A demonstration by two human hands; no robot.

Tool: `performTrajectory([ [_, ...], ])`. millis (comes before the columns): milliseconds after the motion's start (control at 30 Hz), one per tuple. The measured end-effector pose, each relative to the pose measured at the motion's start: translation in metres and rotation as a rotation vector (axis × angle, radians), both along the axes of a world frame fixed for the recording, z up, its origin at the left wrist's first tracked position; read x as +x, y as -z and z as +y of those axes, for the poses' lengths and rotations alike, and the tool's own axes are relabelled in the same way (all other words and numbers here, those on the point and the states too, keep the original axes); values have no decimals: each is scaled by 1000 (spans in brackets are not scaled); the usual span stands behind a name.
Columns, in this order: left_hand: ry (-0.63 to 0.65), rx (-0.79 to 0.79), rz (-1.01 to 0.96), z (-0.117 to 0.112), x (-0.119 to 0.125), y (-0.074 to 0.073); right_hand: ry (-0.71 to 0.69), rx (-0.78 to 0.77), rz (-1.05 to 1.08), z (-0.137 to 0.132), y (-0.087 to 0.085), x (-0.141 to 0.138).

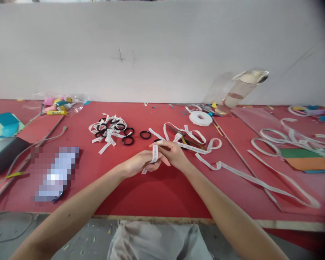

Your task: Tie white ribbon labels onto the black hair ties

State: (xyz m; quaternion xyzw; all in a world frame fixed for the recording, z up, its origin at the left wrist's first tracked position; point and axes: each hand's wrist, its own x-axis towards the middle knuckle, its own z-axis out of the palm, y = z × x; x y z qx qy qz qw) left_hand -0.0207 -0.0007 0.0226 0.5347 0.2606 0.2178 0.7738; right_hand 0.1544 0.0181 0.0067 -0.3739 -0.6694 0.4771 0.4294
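My two hands meet at the middle of the red table point(157, 195). My left hand point(139, 162) is closed around a short piece of white printed ribbon point(154, 154) that stands up between the fingers. My right hand point(173, 153) pinches the same ribbon piece from the right; a black ring point(157, 140) peeks out just behind its fingers. A pile of black rings tied with white ribbon point(108, 130) lies to the left, with a loose black ring point(145, 134) beside it. A long white ribbon point(233, 169) trails right from near my right hand.
A white ribbon roll point(200, 118) and a clear bottle point(239, 91) on its side sit at the back. Coloured paper sheets point(303, 159) and more ribbon loops lie right. A dark case point(2, 155), a cable and a bag of coloured items point(56, 104) are left. A white wall stands behind.
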Motion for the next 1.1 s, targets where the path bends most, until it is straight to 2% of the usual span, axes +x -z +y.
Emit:
performTrajectory([
  [367, 90, 110, -64, -3, 6, 2, -95, -36, 46, -5, 1, -8],
  [633, 163, 145, 29, -4, 5, 4, -8, 35, -13, -5, -2, -3],
  [833, 111, 170, 21, -5, 4, 2, 11, -8, 1, -6, -1, -2],
  [967, 38, 294, -15, -6, -2, -7, 10, 111, -50, -6, 1, -1],
  [1100, 86, 349, 44, -8, -7, -12, 12, 228, -81, -4, 6, -1],
])
